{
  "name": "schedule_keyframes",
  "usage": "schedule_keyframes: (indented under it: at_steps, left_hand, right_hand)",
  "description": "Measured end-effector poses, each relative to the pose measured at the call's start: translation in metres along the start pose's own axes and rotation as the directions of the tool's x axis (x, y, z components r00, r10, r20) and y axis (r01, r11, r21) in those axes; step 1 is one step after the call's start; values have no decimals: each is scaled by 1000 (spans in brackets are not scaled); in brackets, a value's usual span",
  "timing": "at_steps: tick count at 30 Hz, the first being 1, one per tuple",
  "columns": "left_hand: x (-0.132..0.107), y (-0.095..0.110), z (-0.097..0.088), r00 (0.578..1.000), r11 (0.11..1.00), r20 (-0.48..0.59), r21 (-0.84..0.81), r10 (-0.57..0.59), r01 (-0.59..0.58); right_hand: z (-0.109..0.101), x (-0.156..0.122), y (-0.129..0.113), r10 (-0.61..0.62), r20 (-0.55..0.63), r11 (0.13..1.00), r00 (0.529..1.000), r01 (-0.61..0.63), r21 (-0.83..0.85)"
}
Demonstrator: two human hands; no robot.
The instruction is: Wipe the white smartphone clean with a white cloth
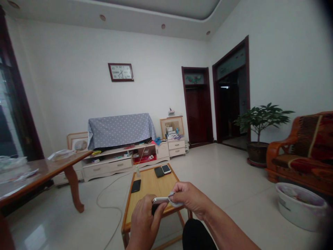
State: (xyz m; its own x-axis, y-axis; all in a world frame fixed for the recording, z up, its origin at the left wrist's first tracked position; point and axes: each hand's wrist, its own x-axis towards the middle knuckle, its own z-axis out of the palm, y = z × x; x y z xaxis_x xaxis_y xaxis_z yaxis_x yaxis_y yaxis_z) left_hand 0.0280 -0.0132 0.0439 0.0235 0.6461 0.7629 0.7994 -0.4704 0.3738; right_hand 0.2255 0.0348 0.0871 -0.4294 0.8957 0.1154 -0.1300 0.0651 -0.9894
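My left hand is closed round a phone with a silver edge, held over the near end of a small wooden table. My right hand pinches a small pale cloth against the phone's end. On the table lie a black phone at the left, and a dark phone beside a light-framed phone at the far end. A small bottle stands at the table's far left corner.
A brown table with bags stands at the left. A low TV cabinet with a covered screen lines the far wall. A cable lies on the tiled floor. A white basin, wooden sofa and potted plant are at the right.
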Motion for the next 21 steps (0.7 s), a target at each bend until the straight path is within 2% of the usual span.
schedule_keyframes:
  at_steps: [4,9,16,21]
  left_hand:
    - [0,-1,5,999,997,6,52,50,-50]
    - [-3,-2,10,995,994,30,63,90,-92]
    - [-7,-9,5,995,989,-53,128,86,-79]
    - [-7,-7,10,995,989,-10,108,103,-102]
  right_hand:
    - [9,-1,-4,-62,-27,997,998,61,-35]
    - [28,-1,-11,-142,24,984,990,143,-102]
    - [11,6,11,-64,-67,996,996,60,-67]
    - [30,4,-1,-102,-37,992,994,99,-79]
